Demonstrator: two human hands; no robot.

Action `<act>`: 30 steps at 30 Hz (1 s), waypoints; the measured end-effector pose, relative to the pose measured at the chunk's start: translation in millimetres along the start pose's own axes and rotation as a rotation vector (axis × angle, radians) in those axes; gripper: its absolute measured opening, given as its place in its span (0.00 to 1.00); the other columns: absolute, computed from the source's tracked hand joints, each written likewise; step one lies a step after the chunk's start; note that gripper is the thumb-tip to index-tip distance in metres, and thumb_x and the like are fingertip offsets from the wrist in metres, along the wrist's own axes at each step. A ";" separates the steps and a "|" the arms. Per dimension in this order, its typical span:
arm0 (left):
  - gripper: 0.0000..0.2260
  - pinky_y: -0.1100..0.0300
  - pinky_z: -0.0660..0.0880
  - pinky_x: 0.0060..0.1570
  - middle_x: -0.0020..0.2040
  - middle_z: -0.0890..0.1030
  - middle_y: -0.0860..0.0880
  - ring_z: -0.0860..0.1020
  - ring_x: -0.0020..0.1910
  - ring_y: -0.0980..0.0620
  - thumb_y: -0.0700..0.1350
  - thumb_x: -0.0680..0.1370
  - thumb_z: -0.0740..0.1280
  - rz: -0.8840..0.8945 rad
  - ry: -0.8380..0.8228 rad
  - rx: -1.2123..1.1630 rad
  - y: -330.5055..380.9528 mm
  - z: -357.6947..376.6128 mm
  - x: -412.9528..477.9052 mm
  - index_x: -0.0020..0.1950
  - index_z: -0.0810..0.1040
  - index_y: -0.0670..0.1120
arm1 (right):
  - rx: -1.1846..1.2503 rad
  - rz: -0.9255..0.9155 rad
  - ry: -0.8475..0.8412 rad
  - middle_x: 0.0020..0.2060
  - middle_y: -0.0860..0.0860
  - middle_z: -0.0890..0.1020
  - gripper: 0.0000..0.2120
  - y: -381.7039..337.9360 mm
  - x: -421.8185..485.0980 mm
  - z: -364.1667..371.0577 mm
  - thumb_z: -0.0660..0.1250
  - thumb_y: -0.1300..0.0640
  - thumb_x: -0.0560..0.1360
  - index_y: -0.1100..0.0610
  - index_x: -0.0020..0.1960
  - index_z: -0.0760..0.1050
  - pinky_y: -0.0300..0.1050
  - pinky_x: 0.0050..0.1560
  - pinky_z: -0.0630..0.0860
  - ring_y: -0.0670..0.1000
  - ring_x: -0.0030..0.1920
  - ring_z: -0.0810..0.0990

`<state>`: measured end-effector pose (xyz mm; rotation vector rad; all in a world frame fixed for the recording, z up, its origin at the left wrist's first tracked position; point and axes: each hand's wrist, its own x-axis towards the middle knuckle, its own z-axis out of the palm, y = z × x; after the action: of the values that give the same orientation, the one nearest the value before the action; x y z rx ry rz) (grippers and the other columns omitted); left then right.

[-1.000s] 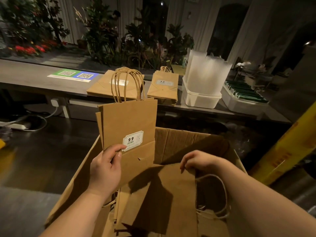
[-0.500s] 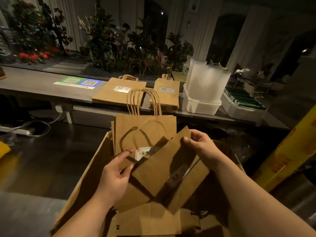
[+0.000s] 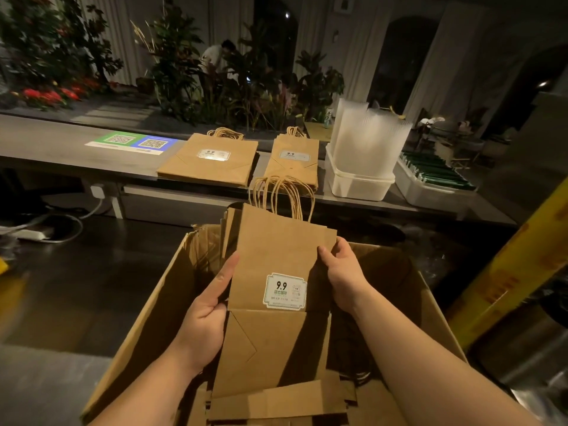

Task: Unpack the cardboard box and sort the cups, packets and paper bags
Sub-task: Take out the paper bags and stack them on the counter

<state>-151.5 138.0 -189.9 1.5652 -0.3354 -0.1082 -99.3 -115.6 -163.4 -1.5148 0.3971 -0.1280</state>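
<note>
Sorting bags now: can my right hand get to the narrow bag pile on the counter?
Probably yes, leaning forward: nothing covers that pile, but the right hand grips a bundle.

Behind the stack of flat brown kraft paper bags (image 3: 276,250), the fingers of the left hand (image 3: 209,318) and right hand (image 3: 341,272) gripping its side edges are mostly hidden. The bags in the grip cannot be counted. Between the thumbs, the white label (image 3: 285,292) carries print under 9.9 too small to read. Below the grip, loose bags hide the floor of the open brown cardboard box (image 3: 159,318); the bottom edge cuts off its near wall and both forearms. Right of the grip, a blurred yellow slanted object (image 3: 507,272) runs off the edge.
</note>
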 end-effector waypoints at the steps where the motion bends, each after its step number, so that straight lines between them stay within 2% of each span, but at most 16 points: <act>1: 0.27 0.65 0.76 0.62 0.68 0.76 0.69 0.74 0.68 0.64 0.35 0.86 0.52 0.017 0.011 -0.035 1.1 0.7 0.8 0.76 0.64 0.65 | -0.001 -0.009 0.015 0.58 0.51 0.83 0.14 -0.8 0.3 2.7 0.61 0.55 0.85 0.50 0.70 0.71 0.58 0.57 0.82 0.54 0.56 0.84; 3: 0.22 0.64 0.75 0.64 0.70 0.75 0.65 0.73 0.71 0.61 0.43 0.85 0.53 0.065 0.042 -0.078 1.3 0.8 3.2 0.77 0.65 0.61 | -0.001 -0.028 0.041 0.57 0.51 0.83 0.14 -2.1 2.7 6.8 0.62 0.56 0.85 0.50 0.70 0.71 0.56 0.55 0.83 0.54 0.55 0.84; 6: 0.20 0.47 0.72 0.69 0.69 0.77 0.56 0.75 0.70 0.52 0.53 0.82 0.58 0.089 0.091 -0.028 -1.8 -1.7 3.3 0.74 0.66 0.62 | -0.064 -0.056 0.059 0.56 0.51 0.81 0.14 -4.1 4.4 13.1 0.64 0.54 0.84 0.50 0.68 0.70 0.45 0.43 0.82 0.52 0.53 0.83; 8: 0.22 0.40 0.68 0.73 0.71 0.73 0.57 0.71 0.73 0.51 0.48 0.82 0.66 0.075 0.104 0.143 -7.4 -3.5 6.7 0.70 0.65 0.68 | -0.101 -0.069 0.048 0.56 0.50 0.80 0.13 -5.1 4.1 16.7 0.64 0.53 0.84 0.49 0.67 0.68 0.45 0.44 0.82 0.51 0.53 0.82; 10: 0.28 0.45 0.63 0.75 0.69 0.69 0.68 0.66 0.75 0.57 0.40 0.80 0.69 0.072 0.110 0.290 -7.1 -3.2 7.7 0.67 0.66 0.71 | -0.108 -0.092 0.050 0.55 0.50 0.79 0.12 -7.0 4.9 19.8 0.64 0.52 0.84 0.49 0.66 0.69 0.49 0.49 0.83 0.52 0.53 0.82; 12: 0.26 0.58 0.65 0.71 0.62 0.70 0.78 0.67 0.69 0.71 0.38 0.80 0.69 0.067 0.081 0.315 -5.2 -0.9 8.8 0.66 0.69 0.68 | -0.100 -0.111 0.089 0.56 0.50 0.79 0.12 -9.8 7.9 22.1 0.63 0.52 0.84 0.49 0.66 0.69 0.50 0.51 0.83 0.52 0.54 0.81; 14: 0.24 0.71 0.69 0.61 0.58 0.74 0.78 0.69 0.63 0.77 0.37 0.80 0.69 0.058 0.058 0.316 -5.2 1.4 9.6 0.64 0.72 0.65 | -0.104 -0.133 0.115 0.57 0.50 0.78 0.13 -12.3 9.4 24.0 0.63 0.51 0.84 0.50 0.68 0.69 0.46 0.49 0.81 0.51 0.55 0.80; 16: 0.23 0.80 0.70 0.52 0.56 0.77 0.75 0.70 0.60 0.79 0.35 0.80 0.67 0.044 0.101 0.274 -5.8 2.3 11.2 0.62 0.74 0.63 | -0.121 -0.151 0.097 0.59 0.50 0.77 0.18 -11.9 11.6 24.4 0.64 0.50 0.84 0.51 0.71 0.67 0.46 0.50 0.81 0.51 0.57 0.79; 18: 0.21 0.80 0.72 0.50 0.57 0.80 0.66 0.72 0.58 0.79 0.34 0.81 0.66 0.046 0.152 0.241 -7.2 1.7 12.3 0.60 0.76 0.61 | -0.129 -0.163 0.061 0.62 0.51 0.77 0.19 -12.9 13.5 26.1 0.64 0.50 0.83 0.51 0.73 0.67 0.51 0.56 0.81 0.53 0.60 0.78; 20: 0.19 0.76 0.75 0.49 0.59 0.79 0.60 0.75 0.57 0.75 0.33 0.81 0.66 0.087 0.172 0.245 -10.4 0.5 12.6 0.58 0.78 0.58 | -0.099 -0.144 0.048 0.62 0.52 0.78 0.16 -14.4 15.3 25.3 0.62 0.48 0.84 0.50 0.70 0.69 0.56 0.62 0.79 0.54 0.61 0.78; 23: 0.20 0.73 0.77 0.46 0.57 0.79 0.59 0.77 0.57 0.72 0.35 0.81 0.66 0.164 0.200 0.340 -13.4 -2.9 11.4 0.54 0.79 0.63 | -0.052 -0.092 0.069 0.56 0.54 0.80 0.11 -6.5 14.3 12.6 0.59 0.49 0.85 0.51 0.64 0.72 0.52 0.57 0.81 0.54 0.56 0.80; 25: 0.20 0.70 0.79 0.44 0.56 0.78 0.62 0.79 0.56 0.66 0.36 0.81 0.66 0.173 0.240 0.365 -16.4 -6.8 12.7 0.53 0.79 0.65 | -0.263 -0.065 0.107 0.56 0.54 0.81 0.09 14.9 13.7 -6.6 0.62 0.52 0.84 0.52 0.63 0.74 0.44 0.50 0.81 0.51 0.52 0.81; 27: 0.19 0.69 0.80 0.43 0.55 0.78 0.62 0.80 0.56 0.60 0.37 0.81 0.66 0.182 0.279 0.397 -19.6 -9.0 14.3 0.53 0.78 0.64 | -0.586 0.025 0.035 0.59 0.54 0.81 0.12 47.1 13.9 -31.3 0.66 0.56 0.82 0.49 0.65 0.74 0.39 0.44 0.79 0.47 0.49 0.80; 28: 0.17 0.70 0.80 0.44 0.55 0.79 0.61 0.79 0.56 0.59 0.37 0.81 0.66 0.195 0.290 0.413 -21.3 -9.5 14.5 0.53 0.78 0.62 | -0.743 0.103 -0.020 0.60 0.53 0.80 0.16 64.6 14.6 -42.8 0.68 0.56 0.81 0.49 0.68 0.73 0.40 0.46 0.80 0.47 0.50 0.80; 30: 0.15 0.73 0.78 0.44 0.55 0.80 0.58 0.79 0.56 0.60 0.36 0.81 0.67 0.234 0.319 0.452 -23.4 -10.1 14.7 0.55 0.78 0.58 | -1.030 0.249 -0.105 0.58 0.51 0.80 0.19 94.7 14.3 -60.6 0.70 0.55 0.79 0.53 0.69 0.74 0.46 0.56 0.81 0.50 0.55 0.81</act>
<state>-131.4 143.3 -210.7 1.9394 -0.2995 0.4219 -121.4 -171.4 -259.5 -2.4448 0.6078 0.4161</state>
